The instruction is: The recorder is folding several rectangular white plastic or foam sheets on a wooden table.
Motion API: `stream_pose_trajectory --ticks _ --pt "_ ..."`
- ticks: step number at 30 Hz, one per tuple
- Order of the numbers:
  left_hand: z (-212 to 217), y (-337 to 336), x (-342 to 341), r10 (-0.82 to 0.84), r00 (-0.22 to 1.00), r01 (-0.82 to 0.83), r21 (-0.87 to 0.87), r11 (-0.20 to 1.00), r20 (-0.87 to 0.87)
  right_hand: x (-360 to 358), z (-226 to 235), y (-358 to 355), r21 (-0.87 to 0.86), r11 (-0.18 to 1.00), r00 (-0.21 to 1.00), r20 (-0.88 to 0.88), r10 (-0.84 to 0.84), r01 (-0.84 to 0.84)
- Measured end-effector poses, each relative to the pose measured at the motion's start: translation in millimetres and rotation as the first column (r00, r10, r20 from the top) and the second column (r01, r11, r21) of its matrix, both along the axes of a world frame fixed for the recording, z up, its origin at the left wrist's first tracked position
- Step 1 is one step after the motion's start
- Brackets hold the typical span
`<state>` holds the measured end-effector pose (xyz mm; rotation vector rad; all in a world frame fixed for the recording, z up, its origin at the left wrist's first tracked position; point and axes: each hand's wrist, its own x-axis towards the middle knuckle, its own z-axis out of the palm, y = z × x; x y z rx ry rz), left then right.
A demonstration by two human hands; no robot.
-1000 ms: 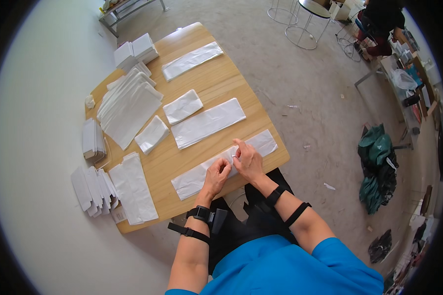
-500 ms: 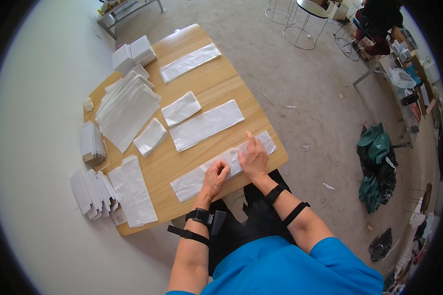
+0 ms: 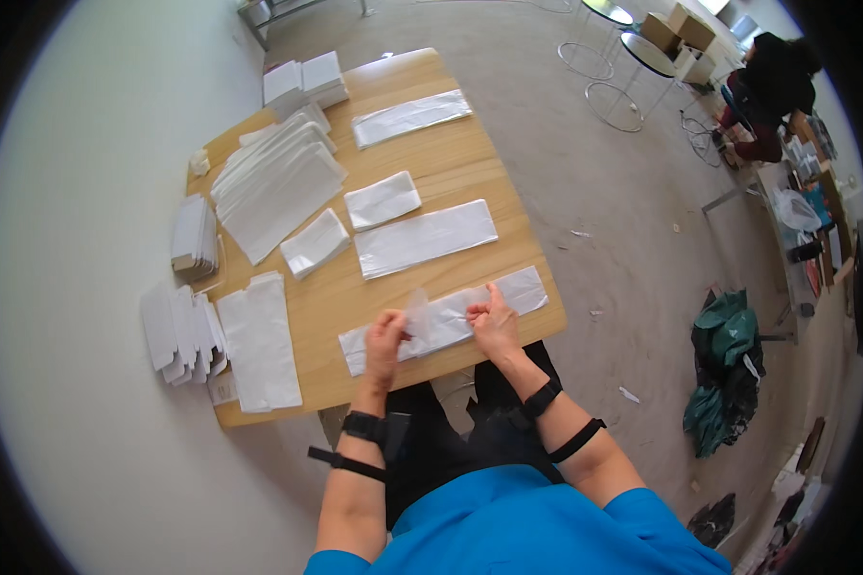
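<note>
Our left hand (image 3: 384, 340) pinches a translucent film (image 3: 418, 309); our right (image 3: 495, 328) points its index finger, its grip unclear. Beneath both lies a long white strip (image 3: 448, 324) — beyond, folded white packets (image 3: 427, 240); well left, white cartons (image 3: 166, 331) and a card (image 3: 222, 388), markings too small to read.

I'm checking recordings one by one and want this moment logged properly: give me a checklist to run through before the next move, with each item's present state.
1. Long, flat white strip of thin sheeting nearest the person lies on the tan wooden table: ok.
2. Nothing raised over that strip: not ok; a thin translucent flap stands up beside the left-hand grip.
3. Left-hand grip firmly pinching the flap: cannot tell; the fingertips are too unclear.
4. Right-hand grip positioned over the strip: ok.
5. Wider flat white rectangle of thin sheeting apart from the strip: ok; bare wood shows between them.
</note>
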<state>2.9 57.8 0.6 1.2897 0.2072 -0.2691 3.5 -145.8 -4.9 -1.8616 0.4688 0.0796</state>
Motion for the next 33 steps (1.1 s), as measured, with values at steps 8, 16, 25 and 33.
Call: stream_pose_trajectory --ticks 8,16,25,33 --pt "16.3 177.7 -63.3 0.429 0.874 -0.385 0.214 0.898 -0.229 1.9 -3.0 0.7 -0.061 0.998 1.000 -0.019 0.018 -0.019" --pt "85.8 41.3 -39.0 0.071 0.942 -0.330 0.859 0.393 0.329 3.5 20.4 -23.2 0.007 0.998 0.998 -0.013 -0.066 0.066" --pt "34.3 -78.9 4.0 -0.581 0.744 -0.144 0.928 0.343 0.330 8.6 13.7 -98.9 -0.544 0.825 0.988 0.094 -0.126 0.157" --pt "5.3 -71.7 1.3 -0.808 0.589 0.010 1.000 0.003 -0.003 4.6 10.1 -93.5 -0.603 0.782 0.987 0.114 -0.111 0.157"
